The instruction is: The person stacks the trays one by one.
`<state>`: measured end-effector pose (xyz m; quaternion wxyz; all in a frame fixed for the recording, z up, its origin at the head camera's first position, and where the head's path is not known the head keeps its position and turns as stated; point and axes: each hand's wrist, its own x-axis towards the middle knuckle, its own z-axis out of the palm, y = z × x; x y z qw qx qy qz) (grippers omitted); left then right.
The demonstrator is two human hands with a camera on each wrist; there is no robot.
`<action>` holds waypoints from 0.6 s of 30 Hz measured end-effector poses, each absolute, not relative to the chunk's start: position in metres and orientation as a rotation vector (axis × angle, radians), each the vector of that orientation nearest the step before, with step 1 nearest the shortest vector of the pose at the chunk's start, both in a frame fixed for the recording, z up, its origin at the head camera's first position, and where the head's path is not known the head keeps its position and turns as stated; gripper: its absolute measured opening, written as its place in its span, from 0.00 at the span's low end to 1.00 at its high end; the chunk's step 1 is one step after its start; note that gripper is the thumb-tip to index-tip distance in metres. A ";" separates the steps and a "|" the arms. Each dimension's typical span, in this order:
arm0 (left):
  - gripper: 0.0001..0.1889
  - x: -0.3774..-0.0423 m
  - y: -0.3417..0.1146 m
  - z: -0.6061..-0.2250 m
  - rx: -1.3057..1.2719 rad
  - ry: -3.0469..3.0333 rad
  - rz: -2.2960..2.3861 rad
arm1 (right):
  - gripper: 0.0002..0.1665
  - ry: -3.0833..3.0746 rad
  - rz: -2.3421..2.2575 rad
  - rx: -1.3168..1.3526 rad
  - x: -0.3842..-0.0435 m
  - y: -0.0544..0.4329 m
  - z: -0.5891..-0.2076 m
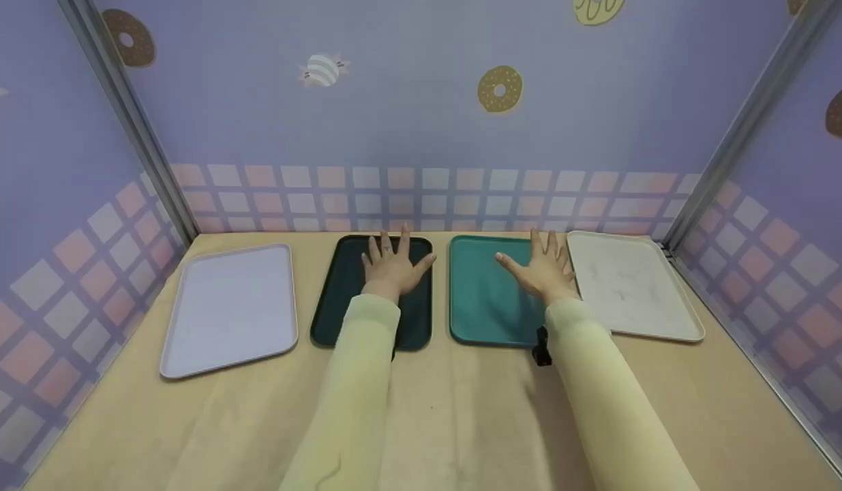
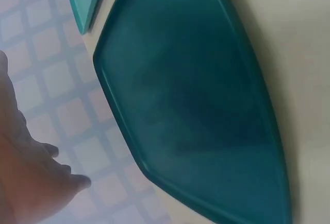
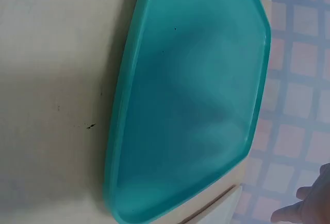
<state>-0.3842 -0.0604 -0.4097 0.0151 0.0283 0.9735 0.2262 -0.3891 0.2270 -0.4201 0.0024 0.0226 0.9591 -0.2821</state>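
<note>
My left hand (image 1: pixel 391 269) is held over the dark green tray (image 1: pixel 415 320) with fingers spread and nothing in it. In the left wrist view that tray (image 2: pixel 191 80) fills the middle, and the hand (image 2: pixel 31 167) shows at the left edge, raised above it. My right hand (image 1: pixel 545 271), also spread and holding nothing, hovers over the right side of the teal tray (image 1: pixel 492 293). The right wrist view shows the teal tray (image 3: pixel 191 95) bare, with part of the hand (image 3: pixel 309 201) at the lower right.
A lavender tray (image 1: pixel 233 307) lies at the left on the wooden table (image 1: pixel 427 423). At the right lies an off-white tray (image 1: pixel 632 286) with grey smudges. Patterned walls (image 1: pixel 421 123) stand behind and on both sides, with metal posts (image 1: pixel 748 123) at the corners.
</note>
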 end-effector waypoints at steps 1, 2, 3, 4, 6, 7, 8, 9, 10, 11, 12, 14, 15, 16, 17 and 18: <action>0.46 -0.384 -0.059 -0.410 0.086 3.018 0.734 | 0.64 3.009 -0.902 0.080 -0.389 0.229 -0.421; 0.46 -0.384 -0.057 -0.411 0.085 3.009 0.761 | 0.64 3.004 -0.924 0.091 -0.389 0.230 -0.422; 0.46 -0.384 -0.055 -0.412 0.082 2.997 0.790 | 0.64 2.998 -0.948 0.100 -0.389 0.232 -0.424; 0.46 -0.385 -0.054 -0.413 0.078 2.983 0.818 | 0.64 2.992 -0.972 0.107 -0.389 0.234 -0.425; 0.46 -0.385 -0.050 -0.416 0.073 2.954 0.868 | 0.63 2.972 -1.020 0.118 -0.388 0.238 -0.428; 0.46 -0.385 -0.049 -0.417 0.069 2.939 0.891 | 0.63 2.956 -1.056 0.121 -0.388 0.239 -0.430; 0.46 -0.385 -0.047 -0.419 0.070 2.927 0.914 | 0.63 2.939 -1.089 0.126 -0.388 0.241 -0.431; 0.46 -0.385 -0.045 -0.420 0.072 2.913 0.944 | 0.63 2.925 -1.122 0.130 -0.388 0.243 -0.432; 0.45 -0.385 -0.044 -0.422 0.077 2.900 0.978 | 0.63 2.914 -1.153 0.134 -0.388 0.245 -0.434; 0.45 -0.385 -0.043 -0.423 0.084 2.888 1.015 | 0.62 2.905 -1.179 0.138 -0.388 0.247 -0.435; 0.44 -0.385 -0.041 -0.425 0.090 2.873 1.060 | 0.61 2.900 -1.209 0.138 -0.388 0.248 -0.436; 0.42 -0.385 -0.038 -0.429 0.092 2.828 1.167 | 0.59 2.890 -1.264 0.138 -0.389 0.252 -0.438; 0.41 -0.385 -0.037 -0.431 0.086 2.799 1.231 | 0.58 2.881 -1.293 0.141 -0.389 0.253 -0.439; 0.40 -0.384 -0.035 -0.433 0.078 2.772 1.293 | 0.58 2.865 -1.320 0.144 -0.390 0.254 -0.440; 0.39 -0.384 -0.034 -0.435 0.063 2.745 1.350 | 0.57 2.845 -1.349 0.150 -0.390 0.256 -0.441; 0.38 -0.383 -0.032 -0.436 0.046 2.714 1.406 | 0.57 2.822 -1.384 0.156 -0.390 0.257 -0.442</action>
